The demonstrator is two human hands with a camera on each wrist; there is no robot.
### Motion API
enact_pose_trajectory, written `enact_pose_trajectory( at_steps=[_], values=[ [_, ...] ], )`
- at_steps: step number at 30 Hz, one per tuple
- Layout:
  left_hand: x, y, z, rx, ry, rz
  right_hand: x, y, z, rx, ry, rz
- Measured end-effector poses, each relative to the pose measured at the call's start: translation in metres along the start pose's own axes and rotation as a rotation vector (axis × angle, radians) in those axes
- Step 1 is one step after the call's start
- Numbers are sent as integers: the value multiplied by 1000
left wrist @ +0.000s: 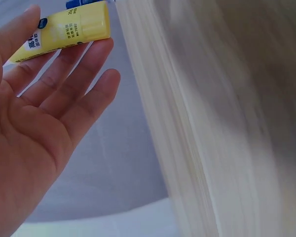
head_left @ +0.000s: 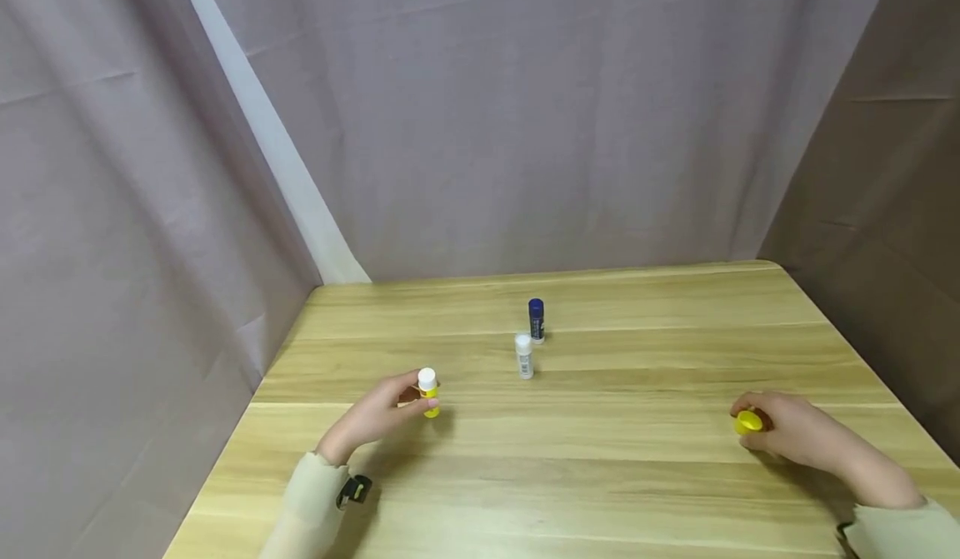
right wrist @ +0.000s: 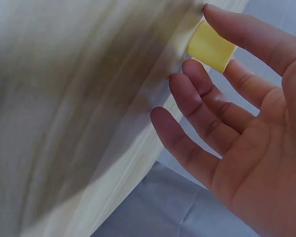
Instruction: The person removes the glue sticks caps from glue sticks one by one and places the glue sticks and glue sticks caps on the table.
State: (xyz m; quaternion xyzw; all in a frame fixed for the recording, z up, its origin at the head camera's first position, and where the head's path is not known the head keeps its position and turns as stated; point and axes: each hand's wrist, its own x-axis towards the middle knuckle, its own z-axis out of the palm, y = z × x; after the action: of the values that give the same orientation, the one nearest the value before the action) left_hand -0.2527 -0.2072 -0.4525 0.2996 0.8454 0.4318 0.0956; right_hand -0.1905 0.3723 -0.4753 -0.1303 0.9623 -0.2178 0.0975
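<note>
In the head view my left hand (head_left: pixel 375 416) pinches a yellow glue stick (head_left: pixel 431 392) with a white top, held upright over the left part of the table. The left wrist view shows the printed yellow tube (left wrist: pixel 71 28) between thumb and fingers. Far to the right, my right hand (head_left: pixel 795 427) holds a small yellow cap (head_left: pixel 747 423) low over the table. In the right wrist view, thumb and index finger grip the cap (right wrist: pixel 211 47), while the other fingers are spread below it. A white glue stick (head_left: pixel 524 358) stands upright between the hands, nearer the left.
Just behind the white stick stands a dark blue glue stick (head_left: pixel 536 322). Both are on the wood-grain table (head_left: pixel 615 476). Grey-mauve cloth (head_left: pixel 525 126) hangs along the table's back and sides. A dark band with a buckle (head_left: pixel 354 490) is on the left sleeve.
</note>
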Motion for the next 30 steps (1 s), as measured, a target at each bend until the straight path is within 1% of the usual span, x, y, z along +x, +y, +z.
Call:
enact_pose_trajectory(
  at_steps=[2, 4, 9, 13, 17, 21, 27, 30],
  values=[
    [-7, -4, -5, 19, 13, -24, 0, 0, 1, 4, 3, -7],
    [-14, -7, -11, 39, 40, -44, -1, -1, 1, 3, 9, -11],
    [-29, -10, -26, 90, 146, -98, -1, -1, -1, -14, 34, -16],
    [-39, -15, -34, 85, 200, -132, -1, -1, -2, -24, 44, -16],
    [-46, -20, -36, 73, 239, -156, -3, 1, -2, -32, 55, -20],
    [-49, -25, -36, 56, 248, -158, -4, 3, -1, -32, 66, -32],
    [-50, -38, -32, 24, 206, -187, -4, 6, -1, -27, 49, -23],
    [-51, -44, -30, 13, 199, -202, -4, 6, -1, -21, 47, -17]
  ],
)
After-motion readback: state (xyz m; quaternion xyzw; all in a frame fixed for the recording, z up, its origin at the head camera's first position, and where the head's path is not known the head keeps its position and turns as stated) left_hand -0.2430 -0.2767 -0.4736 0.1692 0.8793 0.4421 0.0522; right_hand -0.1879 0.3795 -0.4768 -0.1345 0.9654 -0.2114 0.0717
